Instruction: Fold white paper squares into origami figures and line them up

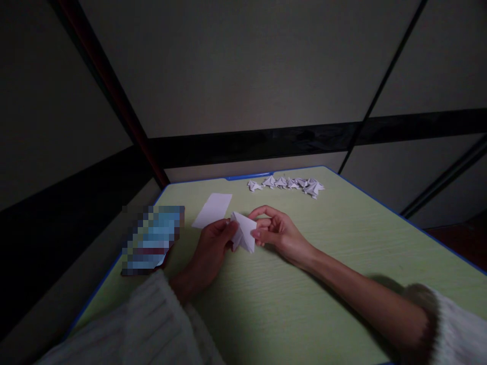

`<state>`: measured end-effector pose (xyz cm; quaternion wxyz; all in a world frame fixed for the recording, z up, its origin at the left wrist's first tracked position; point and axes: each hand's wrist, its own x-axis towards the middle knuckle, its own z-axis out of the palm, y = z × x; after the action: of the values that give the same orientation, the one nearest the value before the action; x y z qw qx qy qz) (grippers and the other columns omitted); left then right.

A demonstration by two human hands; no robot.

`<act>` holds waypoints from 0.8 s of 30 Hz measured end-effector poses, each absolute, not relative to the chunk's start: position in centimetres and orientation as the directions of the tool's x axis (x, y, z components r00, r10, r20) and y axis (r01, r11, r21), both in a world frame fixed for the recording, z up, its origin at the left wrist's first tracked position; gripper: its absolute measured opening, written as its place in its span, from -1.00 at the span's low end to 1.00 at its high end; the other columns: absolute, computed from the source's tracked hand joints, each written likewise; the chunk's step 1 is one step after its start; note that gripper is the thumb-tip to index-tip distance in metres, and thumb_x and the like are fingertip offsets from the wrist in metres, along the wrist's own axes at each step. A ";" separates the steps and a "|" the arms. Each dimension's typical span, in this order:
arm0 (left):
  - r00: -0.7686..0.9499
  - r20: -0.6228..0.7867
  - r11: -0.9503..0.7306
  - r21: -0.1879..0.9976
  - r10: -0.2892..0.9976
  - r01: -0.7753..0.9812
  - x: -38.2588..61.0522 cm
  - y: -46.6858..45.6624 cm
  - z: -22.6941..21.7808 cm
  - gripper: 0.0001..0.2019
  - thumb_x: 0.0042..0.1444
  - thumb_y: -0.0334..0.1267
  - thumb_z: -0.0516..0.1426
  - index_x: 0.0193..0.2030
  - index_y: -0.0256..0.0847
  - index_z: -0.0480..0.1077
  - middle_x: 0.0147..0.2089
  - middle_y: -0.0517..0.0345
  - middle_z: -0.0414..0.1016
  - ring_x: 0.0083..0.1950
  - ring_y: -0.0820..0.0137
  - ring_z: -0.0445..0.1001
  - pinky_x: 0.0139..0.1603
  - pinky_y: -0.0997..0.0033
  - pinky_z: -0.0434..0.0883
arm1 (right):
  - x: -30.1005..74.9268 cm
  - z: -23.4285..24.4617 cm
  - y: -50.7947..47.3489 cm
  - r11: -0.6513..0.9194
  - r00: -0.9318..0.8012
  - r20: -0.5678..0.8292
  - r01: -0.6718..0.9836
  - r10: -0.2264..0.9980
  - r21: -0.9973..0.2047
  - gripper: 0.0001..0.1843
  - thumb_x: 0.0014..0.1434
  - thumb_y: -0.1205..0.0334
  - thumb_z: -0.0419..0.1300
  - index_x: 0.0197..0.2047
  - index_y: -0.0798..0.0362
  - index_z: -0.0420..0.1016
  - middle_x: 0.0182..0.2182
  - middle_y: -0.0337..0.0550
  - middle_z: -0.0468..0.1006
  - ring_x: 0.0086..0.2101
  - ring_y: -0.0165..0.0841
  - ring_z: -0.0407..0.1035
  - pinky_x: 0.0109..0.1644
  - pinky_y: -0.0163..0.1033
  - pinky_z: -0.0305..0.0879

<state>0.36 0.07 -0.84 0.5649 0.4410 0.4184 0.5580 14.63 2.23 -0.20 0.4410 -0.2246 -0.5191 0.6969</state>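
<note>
A small piece of folded white paper (pixel 245 233) is held above the table between my two hands, its creased flaps facing me. My left hand (pixel 213 248) pinches its left side with the thumb in front. On its right edge, the thumb and fingers of my right hand (pixel 279 234) are closed, with the index finger arched above. Just behind my left hand lies a flat white sheet of paper (pixel 213 209) on the table. The back of the folded piece is hidden from view.
Several folded white paper figures (pixel 281 182) stand in a row near the far edge of the pale green, blue-rimmed table (pixel 342 228). A phone-like device (pixel 154 243), blurred by pixels, lies at the left. Panelled doors (pixel 243 76) rise behind the table.
</note>
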 end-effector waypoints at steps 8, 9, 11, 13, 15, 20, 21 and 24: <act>0.009 0.029 -0.026 0.974 1.000 -0.224 0.3 0.0 -0.7 -0.79 -0.17 -0.17 0.14 -0.63 -0.28 0.30 -0.68 0.31 0.23 -0.65 0.61 0.11 -0.67 0.61 0.08 | 14.9 -0.5 2.3 -0.028 -0.520 0.194 -0.388 0.832 -0.921 -0.78 -0.13 0.40 0.19 -0.33 0.11 0.32 -0.65 -0.36 0.38 -0.67 -0.62 0.19 -0.59 -0.48 0.05; -0.009 0.039 -0.040 0.982 0.999 -0.186 0.3 0.0 -0.6 -0.78 -0.16 -0.17 0.13 -0.63 -0.28 0.29 -0.68 0.31 0.23 -0.65 0.61 0.12 -0.67 0.61 0.09 | 14.8 -0.4 2.3 -0.007 -0.502 0.198 -0.376 0.842 -0.927 -0.79 -0.13 0.39 0.19 -0.34 0.11 0.33 -0.65 -0.36 0.37 -0.66 -0.62 0.19 -0.58 -0.48 0.06; -0.036 0.057 -0.061 0.992 0.998 -0.112 0.3 -0.1 -0.5 -0.78 -0.16 -0.18 0.13 -0.64 -0.28 0.28 -0.69 0.30 0.25 -0.65 0.60 0.15 -0.67 0.60 0.11 | 14.8 -0.3 2.2 0.032 -0.466 0.197 -0.336 0.862 -0.941 -0.80 -0.14 0.38 0.19 -0.35 0.12 0.33 -0.66 -0.37 0.35 -0.66 -0.61 0.19 -0.57 -0.46 0.07; -0.039 0.054 -0.056 0.997 0.998 -0.047 0.4 -0.1 -0.3 -0.79 -0.18 -0.18 0.14 -0.63 -0.29 0.30 -0.70 0.30 0.27 -0.66 0.58 0.17 -0.68 0.59 0.12 | 14.7 -0.1 2.1 0.058 -0.446 0.191 -0.295 0.874 -0.954 -0.81 -0.14 0.37 0.19 -0.36 0.13 0.33 -0.67 -0.37 0.33 -0.66 -0.60 0.19 -0.57 -0.44 0.09; -0.035 0.030 -0.029 0.999 0.999 0.012 0.5 -0.2 -0.2 -0.80 -0.22 -0.19 0.16 -0.61 -0.31 0.34 -0.71 0.29 0.29 -0.67 0.57 0.19 -0.68 0.58 0.13 | 14.7 0.0 2.0 0.077 -0.436 0.196 -0.276 0.878 -0.958 -0.81 -0.13 0.36 0.18 -0.35 0.12 0.33 -0.67 -0.38 0.30 -0.66 -0.59 0.18 -0.57 -0.42 0.09; -0.113 0.020 -0.018 1.000 0.993 0.023 0.3 0.0 -0.1 -0.79 -0.22 -0.16 0.16 -0.59 -0.31 0.38 -0.67 0.27 0.35 -0.64 0.55 0.23 -0.63 0.57 0.18 | 15.0 -0.2 2.1 0.163 -0.486 0.263 -0.238 0.833 -0.958 -0.66 -0.19 0.40 0.21 -0.26 0.10 0.32 -0.52 -0.30 0.34 -0.56 -0.57 0.21 -0.51 -0.41 0.12; -0.135 0.025 -0.023 1.000 0.991 0.012 0.2 0.0 -0.2 -0.79 -0.22 -0.17 0.16 -0.59 -0.31 0.37 -0.66 0.28 0.35 -0.63 0.55 0.24 -0.61 0.57 0.19 | 15.1 -0.3 2.2 0.181 -0.515 0.266 -0.210 0.815 -0.961 -0.64 -0.22 0.42 0.22 -0.26 0.10 0.33 -0.48 -0.28 0.34 -0.54 -0.57 0.22 -0.51 -0.41 0.12; -0.175 0.017 -0.017 1.000 0.984 0.000 0.1 0.1 -0.2 -0.81 -0.22 -0.19 0.16 -0.62 -0.29 0.35 -0.66 0.30 0.34 -0.61 0.54 0.26 -0.58 0.56 0.22 | 15.2 -0.3 2.4 0.223 -0.552 0.268 -0.149 0.790 -0.963 -0.71 -0.24 0.44 0.24 -0.34 0.13 0.37 -0.43 -0.25 0.33 -0.52 -0.57 0.23 -0.51 -0.42 0.12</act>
<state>0.11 0.07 -0.17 0.4502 0.4583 0.5372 0.5465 15.24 2.38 -0.35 0.4080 -0.2403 -0.6670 0.5752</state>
